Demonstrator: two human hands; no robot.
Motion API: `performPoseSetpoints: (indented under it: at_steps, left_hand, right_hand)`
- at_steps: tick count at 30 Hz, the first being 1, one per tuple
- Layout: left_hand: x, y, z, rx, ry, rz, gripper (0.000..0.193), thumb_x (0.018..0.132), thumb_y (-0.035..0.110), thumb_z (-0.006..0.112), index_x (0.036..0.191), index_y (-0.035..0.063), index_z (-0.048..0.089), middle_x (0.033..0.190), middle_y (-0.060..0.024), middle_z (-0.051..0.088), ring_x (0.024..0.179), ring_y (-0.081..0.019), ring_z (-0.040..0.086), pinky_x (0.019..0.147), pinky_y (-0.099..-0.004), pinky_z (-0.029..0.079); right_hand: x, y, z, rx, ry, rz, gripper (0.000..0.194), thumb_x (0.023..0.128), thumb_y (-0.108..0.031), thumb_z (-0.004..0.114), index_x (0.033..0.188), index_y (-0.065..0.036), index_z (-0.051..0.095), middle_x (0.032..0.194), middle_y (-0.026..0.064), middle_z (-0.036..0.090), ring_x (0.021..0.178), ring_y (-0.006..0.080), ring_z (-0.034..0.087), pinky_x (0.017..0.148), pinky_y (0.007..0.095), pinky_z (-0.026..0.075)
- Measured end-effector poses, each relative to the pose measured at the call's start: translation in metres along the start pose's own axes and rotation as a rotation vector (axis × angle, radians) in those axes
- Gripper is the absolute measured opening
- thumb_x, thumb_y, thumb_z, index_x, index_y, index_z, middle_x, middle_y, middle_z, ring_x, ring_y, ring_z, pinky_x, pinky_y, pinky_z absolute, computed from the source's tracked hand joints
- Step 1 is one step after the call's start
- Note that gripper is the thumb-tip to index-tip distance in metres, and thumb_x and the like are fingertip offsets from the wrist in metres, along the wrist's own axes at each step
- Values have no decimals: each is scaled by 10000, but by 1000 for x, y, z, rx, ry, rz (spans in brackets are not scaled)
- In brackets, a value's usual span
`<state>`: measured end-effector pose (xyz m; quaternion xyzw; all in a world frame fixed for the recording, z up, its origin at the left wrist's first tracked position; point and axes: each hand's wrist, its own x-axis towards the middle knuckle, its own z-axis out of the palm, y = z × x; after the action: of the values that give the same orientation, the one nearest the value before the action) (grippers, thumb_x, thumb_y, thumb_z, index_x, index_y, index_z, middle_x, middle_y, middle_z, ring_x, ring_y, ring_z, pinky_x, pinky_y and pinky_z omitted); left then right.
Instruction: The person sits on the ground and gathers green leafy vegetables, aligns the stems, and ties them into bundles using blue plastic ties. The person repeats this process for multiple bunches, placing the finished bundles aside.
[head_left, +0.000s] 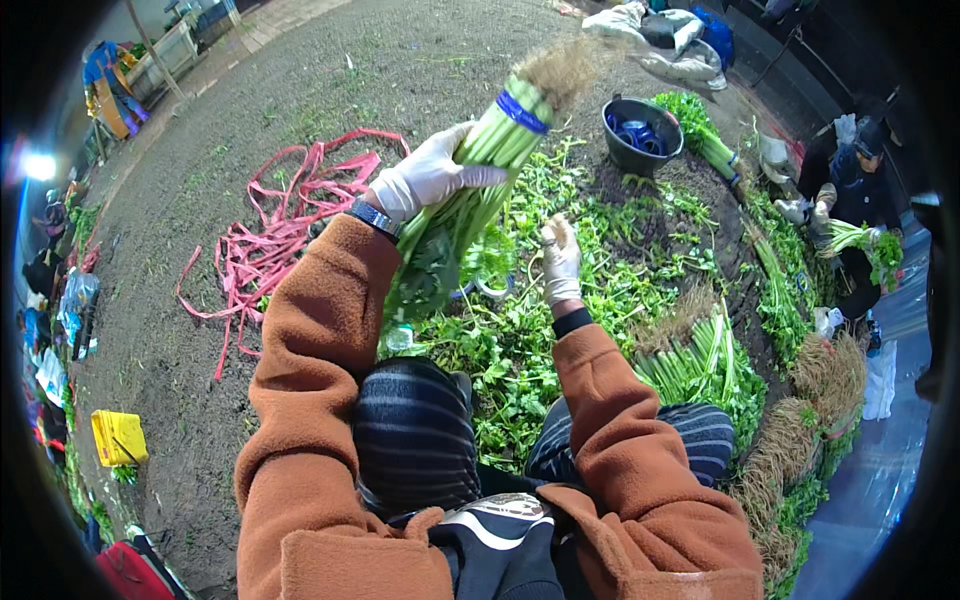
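My left hand (439, 172), in a white glove, is shut around the stalks of a celery bunch (491, 154). The bunch tilts with its brown roots (559, 71) up and to the right, its leaves hanging down. A blue tape band (523, 112) circles the stalks just below the roots. Lower and to the right, apart from the bunch, my gloved right hand (562, 259) has its fingers curled together, with nothing visible in them. Loose celery leaves (510, 360) cover the soil beneath both hands. A roll of tape (495, 286) lies among them, partly hidden by the bunch.
A black bucket (641, 163) holds several blue tape rolls. Rooted celery stalks (694, 356) lie by my right knee; stacked bundles (776, 442) line the far right. Pink plastic strips (255, 262) are tangled on the left. A co-worker (855, 180) handles celery at right. A yellow container (118, 437) stands left.
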<state>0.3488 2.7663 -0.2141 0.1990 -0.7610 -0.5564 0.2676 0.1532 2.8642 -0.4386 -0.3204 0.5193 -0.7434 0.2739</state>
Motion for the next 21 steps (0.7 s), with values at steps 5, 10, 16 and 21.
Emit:
performPoseSetpoints:
  at_steps: [5, 10, 16, 21]
  left_hand:
    - [-29, 81, 17, -329, -108, 122, 517, 888, 313, 625, 1297, 36, 473, 1107, -56, 607, 952, -130, 600, 820, -291, 500]
    - [-54, 99, 63, -610, 6, 201, 499, 887, 277, 589, 1309, 49, 453, 1126, -70, 601, 999, -162, 596, 888, -305, 479]
    - [-75, 88, 79, -811, -43, 23, 458, 901, 296, 562, 1285, 61, 473, 1077, -76, 628, 895, -167, 641, 772, -317, 544]
    - [-82, 85, 90, -845, -58, 48, 466, 886, 257, 565, 1295, 59, 465, 1078, -75, 632, 904, -178, 642, 793, -322, 537]
  right_hand:
    - [-44, -249, 49, -50, -211, -686, 375, 895, -177, 643, 1226, -30, 545, 1213, 98, 585, 1055, 185, 589, 939, 321, 463]
    - [-73, -312, 54, -687, -287, -1066, 404, 716, -133, 781, 1080, -73, 615, 1010, 81, 604, 990, 255, 584, 876, 339, 474]
    - [-84, -317, 45, -757, -264, -1034, 176, 737, -6, 700, 870, -65, 600, 878, 62, 584, 815, 208, 604, 706, 303, 493]
    - [-89, -310, 32, -464, -199, -836, 218, 749, 55, 659, 880, -77, 544, 907, 18, 613, 780, 96, 606, 638, 245, 500]
